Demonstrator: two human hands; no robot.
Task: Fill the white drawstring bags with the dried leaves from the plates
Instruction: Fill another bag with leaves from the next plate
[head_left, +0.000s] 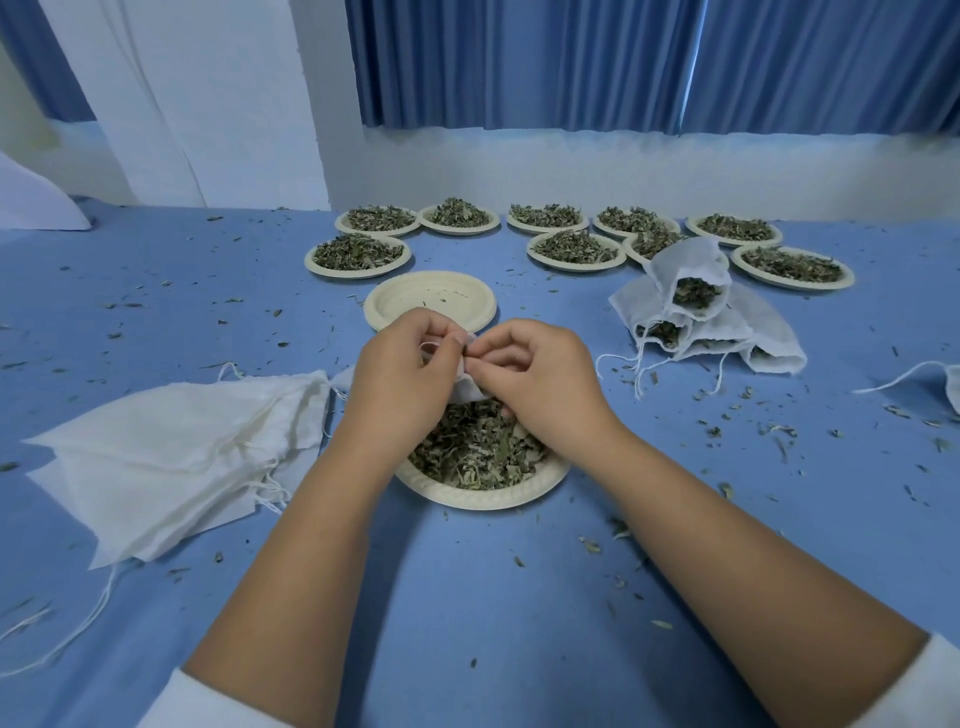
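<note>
My left hand (402, 374) and my right hand (540, 379) pinch the top of one white drawstring bag (467, 387) between them, above a cream plate (483, 491) heaped with dried leaves (478, 449). Most of the bag is hidden behind my fingers. A pile of flat, unfilled white bags (171, 457) lies to the left. Filled bags (696, 306) with leaves showing at their mouths lie in a heap at the right.
An emptied plate (431, 299) sits just beyond my hands. Several plates of leaves (358, 254) stand in rows at the back. Leaf crumbs are scattered over the blue cloth. Another white bag (953, 384) pokes in at the right edge. Blue curtains hang behind.
</note>
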